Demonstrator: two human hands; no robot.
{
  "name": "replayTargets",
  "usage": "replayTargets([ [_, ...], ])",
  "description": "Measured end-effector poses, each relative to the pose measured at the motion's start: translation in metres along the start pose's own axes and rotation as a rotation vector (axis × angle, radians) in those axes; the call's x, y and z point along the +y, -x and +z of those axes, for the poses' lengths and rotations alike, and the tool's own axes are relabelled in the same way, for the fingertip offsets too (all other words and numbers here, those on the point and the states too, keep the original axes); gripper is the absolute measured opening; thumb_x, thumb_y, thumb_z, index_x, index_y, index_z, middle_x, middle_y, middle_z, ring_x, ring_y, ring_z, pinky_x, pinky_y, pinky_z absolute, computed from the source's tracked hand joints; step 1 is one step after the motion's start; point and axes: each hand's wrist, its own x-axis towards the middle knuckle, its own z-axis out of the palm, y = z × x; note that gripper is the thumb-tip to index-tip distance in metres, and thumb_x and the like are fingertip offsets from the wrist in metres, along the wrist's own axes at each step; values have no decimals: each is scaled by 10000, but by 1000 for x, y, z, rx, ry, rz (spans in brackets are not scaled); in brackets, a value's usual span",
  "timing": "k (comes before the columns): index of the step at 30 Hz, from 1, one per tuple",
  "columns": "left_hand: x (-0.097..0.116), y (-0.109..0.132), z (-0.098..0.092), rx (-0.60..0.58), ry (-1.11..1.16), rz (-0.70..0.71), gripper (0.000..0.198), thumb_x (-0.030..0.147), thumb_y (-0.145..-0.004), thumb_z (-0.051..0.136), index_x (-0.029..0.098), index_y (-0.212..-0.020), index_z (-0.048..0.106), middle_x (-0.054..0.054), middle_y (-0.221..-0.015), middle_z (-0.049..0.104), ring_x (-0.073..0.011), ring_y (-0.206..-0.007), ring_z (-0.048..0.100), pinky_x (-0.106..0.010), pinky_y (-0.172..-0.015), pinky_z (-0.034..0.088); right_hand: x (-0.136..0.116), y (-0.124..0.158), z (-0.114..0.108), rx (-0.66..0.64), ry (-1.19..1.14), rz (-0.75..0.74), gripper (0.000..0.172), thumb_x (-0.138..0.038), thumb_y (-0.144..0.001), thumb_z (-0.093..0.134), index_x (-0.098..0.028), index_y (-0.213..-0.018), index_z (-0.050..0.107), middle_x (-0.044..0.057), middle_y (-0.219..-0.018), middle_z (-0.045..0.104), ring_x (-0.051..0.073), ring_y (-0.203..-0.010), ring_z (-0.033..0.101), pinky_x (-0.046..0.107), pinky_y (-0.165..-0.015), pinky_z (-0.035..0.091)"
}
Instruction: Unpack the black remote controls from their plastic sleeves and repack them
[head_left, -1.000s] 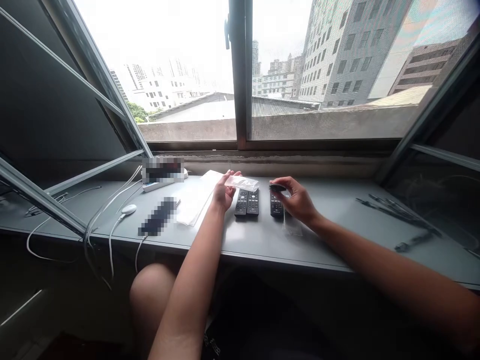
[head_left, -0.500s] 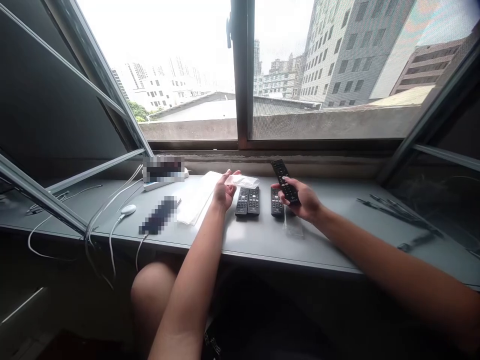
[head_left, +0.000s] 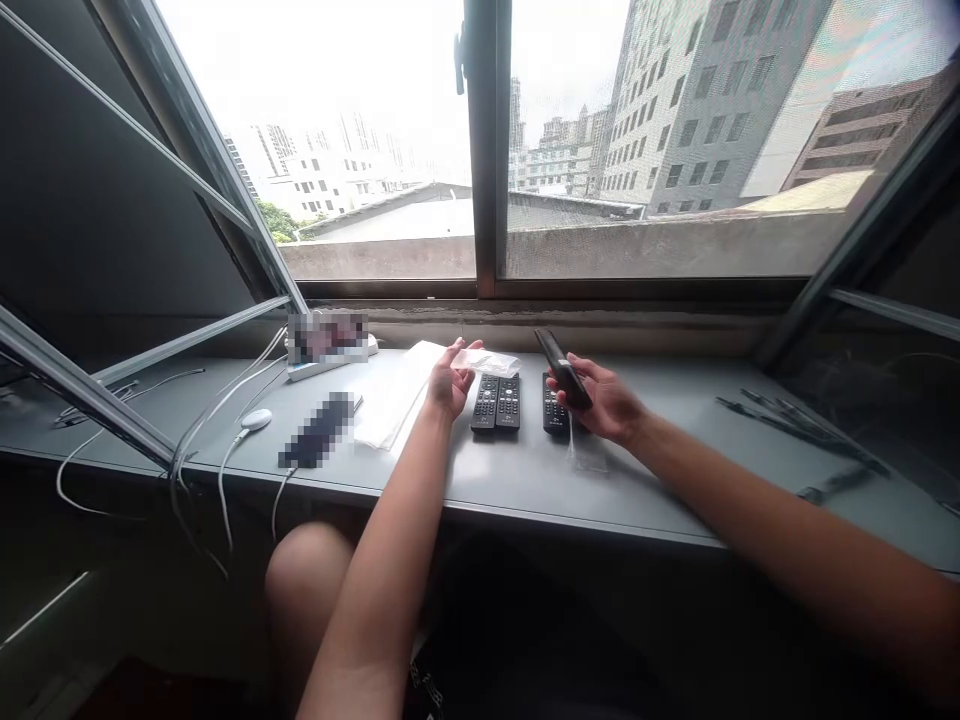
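Observation:
My right hand [head_left: 606, 402] grips a black remote control [head_left: 562, 370], tilted above the desk with its button face turned away. Below it, partly covered by that hand, another remote [head_left: 553, 415] lies on the desk beside a clear plastic bag [head_left: 587, 458]. Two more black remotes, a left one [head_left: 484, 405] and a right one [head_left: 508, 403], lie side by side with buttons up. Just left of this pair my left hand [head_left: 451, 383] hovers palm up, fingers apart and holding nothing. Past its fingertips is a crumpled clear bag [head_left: 491, 363].
White sheets [head_left: 394, 405] lie left of my left hand. Farther left are a blurred dark object [head_left: 319, 435], a white power strip [head_left: 330, 365], a white round charger [head_left: 256, 420] and loose cables. Dark reflections show at right. A window frame [head_left: 486, 150] stands behind the grey desk [head_left: 487, 480].
The remote in my right hand has been turned over, from buttons showing to its side and back. My left hand has barely moved.

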Motion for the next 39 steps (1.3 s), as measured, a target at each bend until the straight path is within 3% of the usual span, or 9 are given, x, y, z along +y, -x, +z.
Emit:
replayTargets([
  [4,0,1,0,4,14,-6,291,267,-963,784,176,-1220,683,-144,-1324,776,-81,-711,724,-133,-534,552,0,-1,-3,-63,-3,-9,199,-365,-1130,514,-215,-1125,646,151,-1112,749,193,-764,690,222,-404,551],
  [9,0,0,-1,1,9,-5,297,270,-965,782,177,-1228,678,-142,-1309,782,-76,-697,717,-132,-538,550,-1,-1,-4,-122,-40,32,290,-413,-1138,446,-222,-1117,663,109,-947,701,163,-606,578,228,-355,480],
  [12,0,0,-1,6,4,-4,260,272,-973,774,168,-1190,676,-143,-1294,788,-77,-702,719,-131,-546,555,-1,3,0,-142,-60,14,269,-405,-1128,509,-211,-1142,695,72,-884,652,155,-621,575,232,-417,530],
  [16,0,-1,-2,4,-1,-5,241,289,-981,768,174,-1170,674,-137,-1300,785,-74,-707,716,-133,-561,562,3,2,0,-134,32,-100,92,-293,-1058,687,-233,-1119,721,20,-850,642,143,-677,611,237,-569,611],
  [21,0,-1,-2,4,-2,-5,230,283,-978,774,174,-1156,677,-130,-1276,793,-73,-709,715,-128,-563,556,12,-3,-8,-76,259,-326,341,-354,-816,984,-243,-1034,745,-17,-829,676,139,-706,636,241,-605,580],
  [25,1,0,-1,14,2,-5,231,285,-980,772,175,-1161,681,-124,-1269,795,-65,-686,701,-129,-564,552,17,-6,-11,-10,362,-434,436,-401,-693,1053,-244,-982,767,-19,-878,725,144,-762,652,256,-670,571],
  [32,0,-2,-2,9,4,0,227,288,-973,781,171,-1139,681,-124,-1273,792,-62,-678,692,-134,-572,553,17,-10,-13,32,479,-557,547,-430,-595,1078,-238,-1025,799,17,-999,812,205,-928,727,366,-931,581],
  [39,-1,-3,-3,4,11,-3,279,300,-955,804,167,-1167,681,-130,-1288,790,-67,-687,697,-144,-575,560,16,-8,-12,3,529,-565,514,-507,-678,1035,-251,-1073,828,41,-1071,813,235,-1036,731,375,-984,578],
])
